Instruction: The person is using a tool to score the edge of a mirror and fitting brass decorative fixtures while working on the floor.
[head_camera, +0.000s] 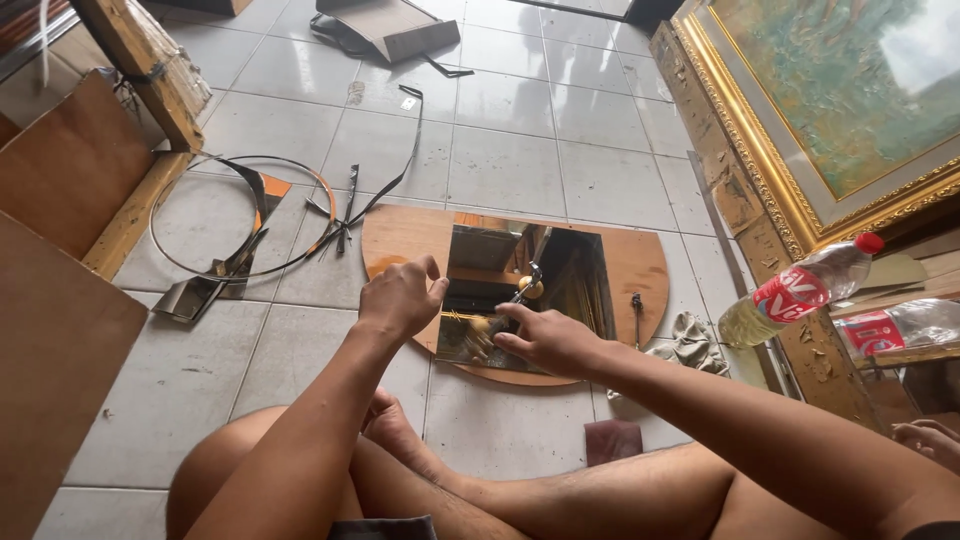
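Crossed bare legs (560, 500) sit nearest, on the tiled floor (500, 160). Left hand (400, 298) rests at the edge of the mirror (500, 290), fingers loosely curled, thumb and forefinger pinched; whether anything is in that grip, cannot tell. Right hand (545, 340) lies on the mirror's lower part, fingers closed round a small glass cutter (525, 285) with a rounded wooden knob, tool tilted up from the glass. Mirror lies flat on an oval brown board (640, 265) on the floor, straight ahead of the legs. Grey rag (690, 345) just beside the board on the right. Metal hoop (240, 215) and mirror offcuts well to the left. Plastic bottle (800, 290) leans on a gilt picture frame (760, 150) at right.
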